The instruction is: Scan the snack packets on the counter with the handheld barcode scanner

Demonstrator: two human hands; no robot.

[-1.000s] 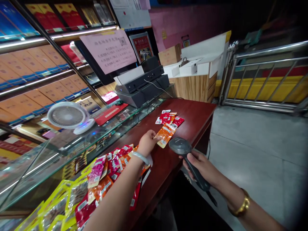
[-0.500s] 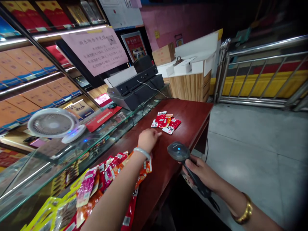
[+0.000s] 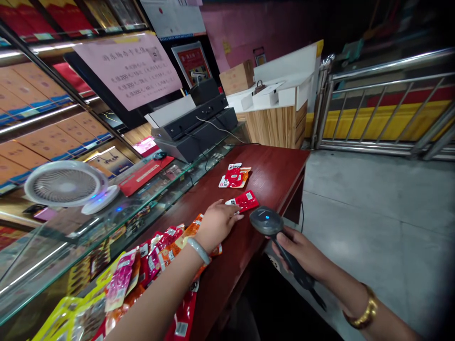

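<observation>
My left hand (image 3: 216, 225), with a pale bangle on its wrist, has its fingers closed at the near end of a red snack packet (image 3: 248, 201). The packet lies barcode up at table level. In my right hand (image 3: 296, 248) is a black handheld barcode scanner (image 3: 267, 221), its head pointing left beside the packet and a blue light showing on top. Farther back on the table are several red and orange snack packets (image 3: 235, 176) in a small group. A big heap of colourful snack packets (image 3: 156, 255) spreads under and left of my left forearm.
The dark red table (image 3: 270, 166) adjoins a glass display counter (image 3: 117, 227) on the left. A white fan (image 3: 66, 184), a red folder (image 3: 142, 177) and a dark cash-register unit (image 3: 195, 128) stand on the glass. A metal railing (image 3: 373, 113) is at the right.
One red packet has come away from the far group, nearer to me, and now shows its barcode. My left hand has gone from beside the group to this packet. The scanner stays in my right hand.
</observation>
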